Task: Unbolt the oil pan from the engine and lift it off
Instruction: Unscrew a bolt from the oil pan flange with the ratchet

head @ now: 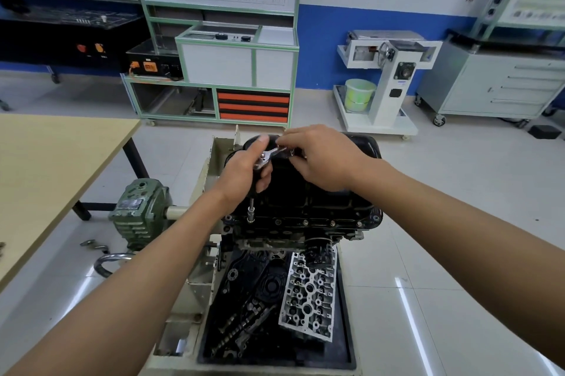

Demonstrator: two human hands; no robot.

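A black oil pan (324, 201) sits on top of the upturned engine, held on a stand. Bolts (331, 223) line its near flange. A ratchet (265, 159) with a long extension stands upright, its socket (251, 218) on a bolt at the flange's near left corner. My left hand (244, 174) grips the ratchet head and the top of the extension. My right hand (318, 155) holds the ratchet handle above the pan; the handle is mostly hidden under its fingers.
Below the engine a black tray (345, 354) holds a silver cylinder head (308, 293), camshafts and other dark parts. A green gearbox (137, 210) of the stand is at the left, beside a wooden table (46, 167). Cabinets and another engine stand line the far wall.
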